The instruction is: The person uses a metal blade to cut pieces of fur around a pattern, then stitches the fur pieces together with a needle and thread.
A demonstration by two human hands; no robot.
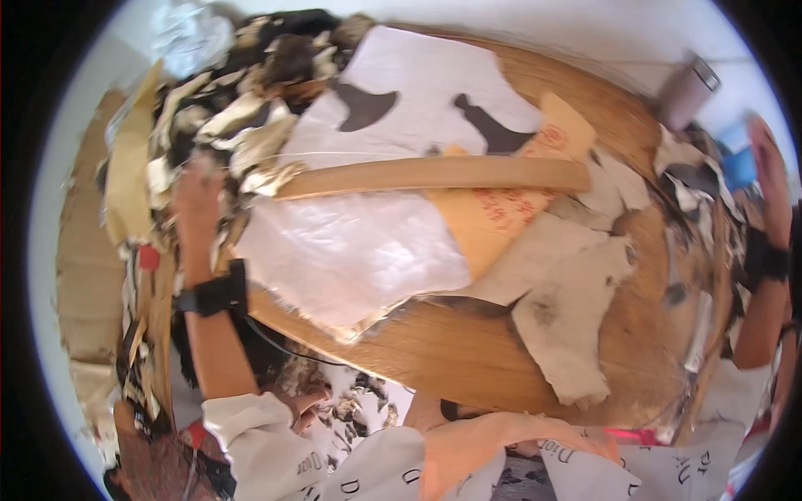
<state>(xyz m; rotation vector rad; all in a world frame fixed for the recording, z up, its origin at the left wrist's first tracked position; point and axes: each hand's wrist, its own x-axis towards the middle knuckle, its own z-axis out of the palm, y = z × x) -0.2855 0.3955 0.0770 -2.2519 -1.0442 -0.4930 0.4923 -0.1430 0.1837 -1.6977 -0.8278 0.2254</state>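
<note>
My left hand [200,190] is over the edge of a heap of black and cream hide scraps [242,117]; motion smears its fingers. At the far right rim my right hand [769,163] is raised with its fingers stretched out, beside a blue object [739,167]. Between the hands lies a wooden board [384,342]. On it are a white sheet with dark curved patches [418,92], a glossy whitish piece [359,250] and a flat wooden strip [434,175]. Brown paper with red print [501,209] passes under the strip, with beige hide pieces [568,309] to its right.
A brownish cylindrical bottle [692,90] stands at the back right, near more scraps [689,175]. A slim tool with a pale handle [697,334] lies on the board's right side. Cardboard [92,284] lines the left, and a clear plastic bag [192,40] sits behind the heap.
</note>
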